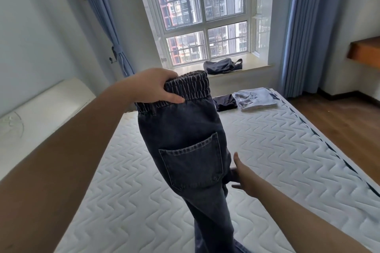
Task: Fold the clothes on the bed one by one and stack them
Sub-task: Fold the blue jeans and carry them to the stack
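Dark blue jeans (185,139) hang upright over the white quilted mattress (277,150), back pocket toward me, legs trailing down to the bottom edge of the view. My left hand (156,86) grips the elastic waistband at the top. My right hand (240,174) touches the right edge of the jeans just below the pocket, thumb up; its fingers are partly hidden behind the fabric. At the far end of the bed lie a folded light blue garment (257,98) and a folded dark one (225,101) beside it.
A dark bag (223,65) sits on the windowsill. A white headboard (41,113) runs along the bed's left side. Blue curtains (304,26) flank the window. Wooden floor (339,125) lies to the right, under a wooden shelf (364,51).
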`<action>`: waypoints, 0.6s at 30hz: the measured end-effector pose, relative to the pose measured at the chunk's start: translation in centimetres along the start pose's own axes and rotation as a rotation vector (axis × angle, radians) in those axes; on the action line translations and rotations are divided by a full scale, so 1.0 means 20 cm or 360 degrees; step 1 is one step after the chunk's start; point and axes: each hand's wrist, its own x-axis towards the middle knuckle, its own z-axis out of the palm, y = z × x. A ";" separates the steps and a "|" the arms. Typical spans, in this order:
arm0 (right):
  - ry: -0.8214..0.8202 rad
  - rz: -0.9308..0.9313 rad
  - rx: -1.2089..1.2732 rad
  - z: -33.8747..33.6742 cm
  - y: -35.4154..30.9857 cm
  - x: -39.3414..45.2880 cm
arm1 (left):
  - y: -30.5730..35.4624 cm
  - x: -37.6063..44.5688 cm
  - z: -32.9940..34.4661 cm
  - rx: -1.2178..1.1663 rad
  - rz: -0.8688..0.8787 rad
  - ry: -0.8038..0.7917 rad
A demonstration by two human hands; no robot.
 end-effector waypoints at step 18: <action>0.0108 -0.0293 0.0476 0.19 0.11 0.06 | -0.13 -0.12 0.05 -0.0106 -0.0048 0.0144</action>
